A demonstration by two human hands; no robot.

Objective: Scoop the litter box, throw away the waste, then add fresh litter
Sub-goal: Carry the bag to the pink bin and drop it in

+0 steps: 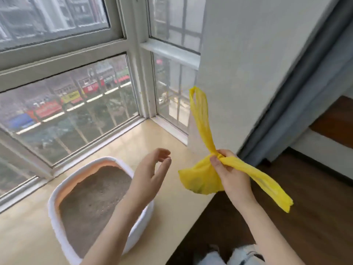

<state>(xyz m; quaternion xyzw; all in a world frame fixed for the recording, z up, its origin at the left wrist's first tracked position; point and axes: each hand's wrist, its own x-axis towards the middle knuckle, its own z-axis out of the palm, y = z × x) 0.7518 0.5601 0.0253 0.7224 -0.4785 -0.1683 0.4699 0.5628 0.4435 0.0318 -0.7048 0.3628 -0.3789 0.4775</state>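
Observation:
A white litter box (55, 222) with an orange inner wall sits on the pale window ledge (168, 207), filled with brown-grey litter (93, 203). My right hand (232, 173) pinches the neck of a small yellow plastic bag (200, 180), held in the air past the ledge's front edge. One bag handle (200, 115) sticks straight up and the other trails down to the right. My left hand (150, 175) hovers over the box's right side with fingers spread, holding nothing and not touching the bag.
Large windows (72, 111) with outside bars line the back and left of the ledge. A white wall corner (248, 73) and a blue-grey curtain (305, 92) stand to the right. Dark wooden floor (305, 217) lies below, with my knees (238, 255) at the bottom.

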